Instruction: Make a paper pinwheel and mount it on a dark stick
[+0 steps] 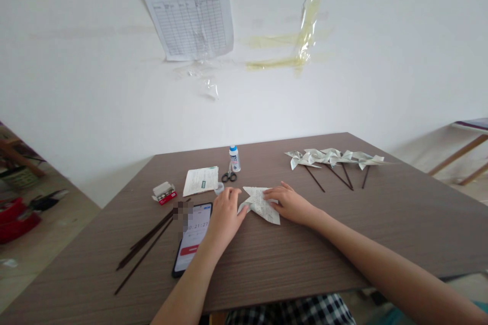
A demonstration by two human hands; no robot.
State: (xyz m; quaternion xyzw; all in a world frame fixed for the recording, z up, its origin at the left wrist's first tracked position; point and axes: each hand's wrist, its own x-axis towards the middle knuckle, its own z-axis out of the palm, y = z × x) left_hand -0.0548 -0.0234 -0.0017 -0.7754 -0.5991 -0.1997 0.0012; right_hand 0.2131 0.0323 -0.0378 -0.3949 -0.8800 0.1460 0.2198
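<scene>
A folded paper pinwheel with printed text lies on the brown table between my hands. My left hand is at its left side, thumb by the left blade and fingers apart and slightly bent. From the right, my right hand rests its outstretched fingers on the paper's right part, partly covering it. Just beyond are black-handled scissors and a white glue bottle with a blue cap. A small clear round item sits by my left fingertips.
Finished-looking pinwheels on dark sticks lie at the back right. To the left are a stack of printed paper, a small red-and-white box, loose dark sticks and a phone showing a timer. A white wall stands behind the table.
</scene>
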